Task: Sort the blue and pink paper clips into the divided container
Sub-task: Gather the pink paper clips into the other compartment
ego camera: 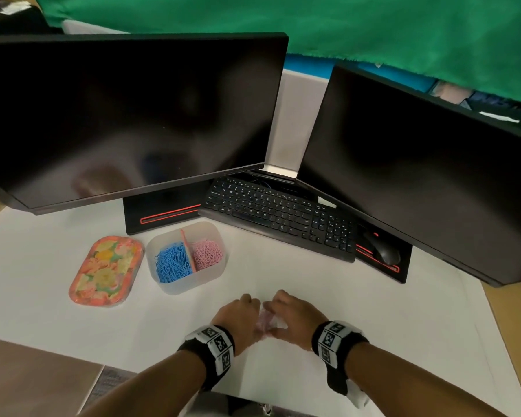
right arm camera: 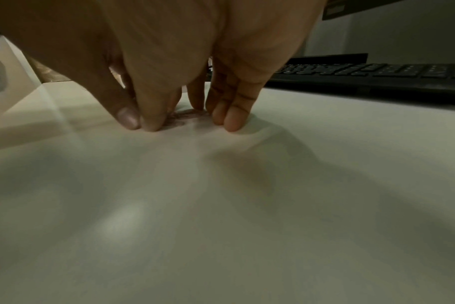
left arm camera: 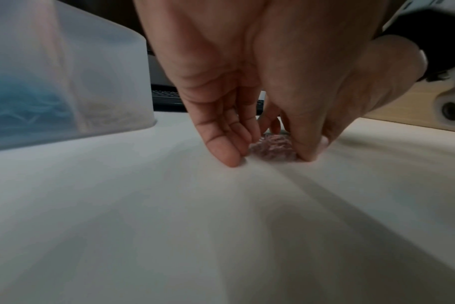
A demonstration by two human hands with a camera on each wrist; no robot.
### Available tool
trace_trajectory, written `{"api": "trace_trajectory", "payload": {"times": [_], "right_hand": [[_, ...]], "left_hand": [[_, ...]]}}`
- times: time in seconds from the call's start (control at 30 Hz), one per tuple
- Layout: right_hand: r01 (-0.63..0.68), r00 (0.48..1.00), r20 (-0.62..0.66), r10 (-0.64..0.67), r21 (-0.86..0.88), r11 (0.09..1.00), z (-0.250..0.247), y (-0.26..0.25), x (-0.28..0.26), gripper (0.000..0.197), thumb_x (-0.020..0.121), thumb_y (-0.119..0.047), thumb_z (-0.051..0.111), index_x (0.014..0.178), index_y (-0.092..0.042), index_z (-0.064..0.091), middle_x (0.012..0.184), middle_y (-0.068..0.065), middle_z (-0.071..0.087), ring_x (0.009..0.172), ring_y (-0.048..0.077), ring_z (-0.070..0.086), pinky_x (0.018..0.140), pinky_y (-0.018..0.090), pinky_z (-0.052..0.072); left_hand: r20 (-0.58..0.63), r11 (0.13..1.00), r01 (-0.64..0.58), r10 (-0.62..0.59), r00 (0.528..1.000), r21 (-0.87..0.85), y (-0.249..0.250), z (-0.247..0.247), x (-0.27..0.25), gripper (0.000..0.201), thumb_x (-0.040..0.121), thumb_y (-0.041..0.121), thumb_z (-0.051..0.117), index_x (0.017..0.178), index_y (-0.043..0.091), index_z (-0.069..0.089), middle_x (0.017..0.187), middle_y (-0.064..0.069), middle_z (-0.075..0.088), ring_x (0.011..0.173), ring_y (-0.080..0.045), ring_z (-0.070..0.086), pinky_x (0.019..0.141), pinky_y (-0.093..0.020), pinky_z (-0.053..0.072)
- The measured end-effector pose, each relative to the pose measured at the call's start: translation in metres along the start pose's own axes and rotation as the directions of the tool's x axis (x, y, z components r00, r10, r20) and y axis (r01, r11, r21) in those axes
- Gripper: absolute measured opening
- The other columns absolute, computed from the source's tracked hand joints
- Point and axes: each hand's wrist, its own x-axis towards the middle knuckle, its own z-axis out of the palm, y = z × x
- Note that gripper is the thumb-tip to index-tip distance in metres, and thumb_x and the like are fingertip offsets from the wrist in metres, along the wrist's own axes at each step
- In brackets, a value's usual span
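A small heap of pink paper clips (ego camera: pixel 266 322) lies on the white table (ego camera: pixel 328 290) near its front edge. My left hand (ego camera: pixel 251 310) and right hand (ego camera: pixel 280 308) close round it from either side, fingertips down on the surface. In the left wrist view my left hand (left arm camera: pixel 270 160) pinches the pink heap (left arm camera: pixel 271 148) between thumb and fingers. In the right wrist view my right hand (right arm camera: pixel 190 125) pinches the same clips (right arm camera: pixel 186 116), which are mostly hidden. Behind and to the left, the divided container (ego camera: pixel 214 276) holds blue clips (ego camera: pixel 172 263) on its left and pink clips (ego camera: pixel 208 254) on its right.
A floral tray (ego camera: pixel 106 270) lies left of the container. A black keyboard (ego camera: pixel 280 218) and mouse (ego camera: pixel 384 251) sit further back under two dark monitors (ego camera: pixel 127 115). Bare white table surface surrounds my hands.
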Motion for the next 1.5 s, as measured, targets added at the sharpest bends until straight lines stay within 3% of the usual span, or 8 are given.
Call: {"api": "trace_trajectory", "payload": {"times": [0.17, 0.47, 0.67, 0.97, 1.1, 1.2, 1.3, 1.5], "right_hand": [[0.015, 1.0, -0.009, -0.015, -0.012, 1.0, 0.002, -0.006, 0.007, 0.026, 0.096, -0.035, 0.048, 0.107, -0.017, 0.063, 0.1, 0.001, 0.054, 0.087, 0.021, 0.061, 0.079, 0.032, 0.051], [-0.055, 0.998, 0.007, 0.056, -0.084, 0.995, 0.002, -0.01, 0.014, 0.021, 0.098, -0.019, 0.041, 0.105, -0.007, 0.057, 0.105, 0.011, 0.056, 0.088, 0.029, 0.06, 0.075, 0.034, 0.047], [-0.117, 0.993, 0.03, 0.118, -0.039, 0.992, -0.002, -0.007, 0.017, 0.02, 0.098, -0.023, 0.043, 0.105, -0.009, 0.056, 0.109, 0.01, 0.055, 0.083, 0.022, 0.052, 0.078, 0.033, 0.046], [-0.082, 0.992, 0.079, 0.098, -0.186, 0.979, -0.002, -0.012, 0.018, 0.022, 0.099, -0.022, 0.044, 0.11, -0.005, 0.051, 0.114, 0.014, 0.052, 0.098, 0.031, 0.058, 0.081, 0.036, 0.047], [-0.084, 0.993, 0.065, 0.098, -0.188, 0.979, -0.002, -0.016, 0.018, 0.018, 0.098, -0.015, 0.045, 0.109, -0.005, 0.054, 0.115, 0.013, 0.052, 0.101, 0.029, 0.057, 0.084, 0.036, 0.047], [-0.067, 0.994, 0.076, 0.08, -0.157, 0.985, -0.003, -0.017, 0.016, 0.017, 0.096, -0.01, 0.044, 0.107, -0.004, 0.056, 0.114, 0.012, 0.054, 0.101, 0.028, 0.057, 0.083, 0.031, 0.046], [-0.07, 0.993, 0.089, 0.083, -0.134, 0.989, -0.006, -0.022, 0.015, 0.019, 0.094, -0.004, 0.043, 0.107, -0.003, 0.055, 0.113, 0.014, 0.056, 0.102, 0.028, 0.057, 0.08, 0.028, 0.041], [-0.138, 0.979, 0.131, 0.156, -0.142, 0.98, -0.005, -0.033, 0.02, 0.026, 0.089, -0.001, 0.049, 0.115, -0.004, 0.051, 0.121, 0.015, 0.053, 0.11, 0.028, 0.055, 0.092, 0.035, 0.048]], "left_hand": [[-0.031, 0.999, -0.027, 0.028, 0.999, 0.025, -0.001, -0.001, 0.005, 0.028, 0.097, 0.03, 0.045, 0.112, 0.01, 0.057, 0.112, -0.01, 0.057, 0.1, -0.029, 0.061, 0.085, -0.036, 0.049], [0.009, 0.997, -0.024, 0.023, 1.0, 0.068, -0.007, 0.0, 0.009, 0.022, 0.097, 0.018, 0.045, 0.115, 0.008, 0.052, 0.114, -0.012, 0.056, 0.102, -0.029, 0.06, 0.085, -0.035, 0.049], [0.017, 0.999, -0.016, 0.017, 1.0, -0.028, -0.018, -0.007, 0.005, 0.024, 0.098, 0.024, 0.043, 0.111, 0.006, 0.053, 0.113, -0.013, 0.057, 0.101, -0.03, 0.059, 0.085, -0.037, 0.047], [-0.27, 0.94, -0.097, 0.005, 0.963, -0.327, -0.024, -0.071, -0.016, 0.016, 0.095, 0.02, 0.046, 0.089, 0.016, 0.06, 0.087, 0.004, 0.061, 0.077, -0.01, 0.055, 0.071, -0.02, 0.041], [-0.365, 0.922, -0.011, -0.142, 0.92, -0.386, -0.044, -0.116, -0.018, 0.017, 0.096, 0.02, 0.045, 0.087, 0.017, 0.059, 0.085, 0.003, 0.062, 0.077, -0.012, 0.057, 0.071, -0.022, 0.036], [-0.381, 0.944, 0.125, -0.241, 0.893, -0.304, -0.066, -0.137, -0.011, 0.017, 0.095, 0.019, 0.046, 0.093, 0.014, 0.062, 0.089, -0.004, 0.065, 0.086, -0.023, 0.062, 0.074, -0.027, 0.045], [-0.297, 0.947, 0.25, -0.302, 0.906, -0.202, -0.079, -0.142, 0.003, 0.021, 0.095, 0.025, 0.049, 0.105, 0.015, 0.065, 0.097, -0.005, 0.068, 0.085, -0.02, 0.064, 0.075, -0.028, 0.054], [-0.164, 0.938, 0.343, -0.347, 0.924, -0.055, -0.085, -0.132, 0.023, 0.02, 0.09, 0.03, 0.055, 0.099, 0.017, 0.068, 0.094, -0.003, 0.067, 0.08, -0.02, 0.062, 0.071, -0.026, 0.052]]}}
